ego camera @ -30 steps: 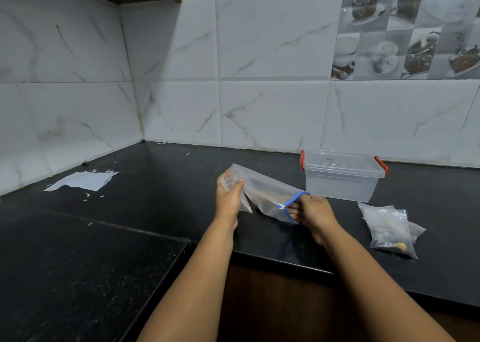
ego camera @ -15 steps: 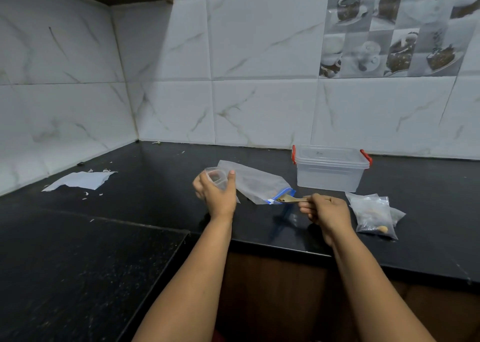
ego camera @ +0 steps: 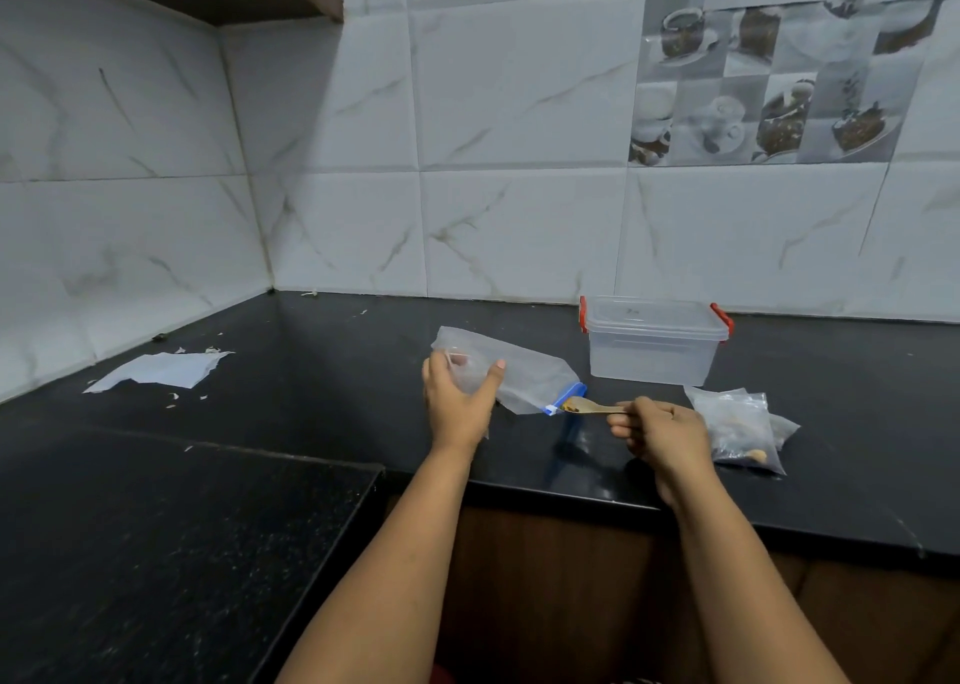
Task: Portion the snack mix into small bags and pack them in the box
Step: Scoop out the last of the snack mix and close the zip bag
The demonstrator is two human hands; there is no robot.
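A large clear zip bag (ego camera: 524,371) with a blue seal lies on its side on the black counter (ego camera: 322,361), mouth toward the front edge. A wooden spoon (ego camera: 589,407) carrying snack mix sits at its mouth. A small clear bag (ego camera: 470,371) is held open beside it. Filled small bags (ego camera: 740,426) lie near the front edge, right. The lidded clear box (ego camera: 654,340) with red clips stands by the back wall.

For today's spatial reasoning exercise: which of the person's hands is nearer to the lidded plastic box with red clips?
Right. The right hand, gripping the wooden spoon, sits just in front of the box; the left hand, holding a small bag, is farther off to the box's left.
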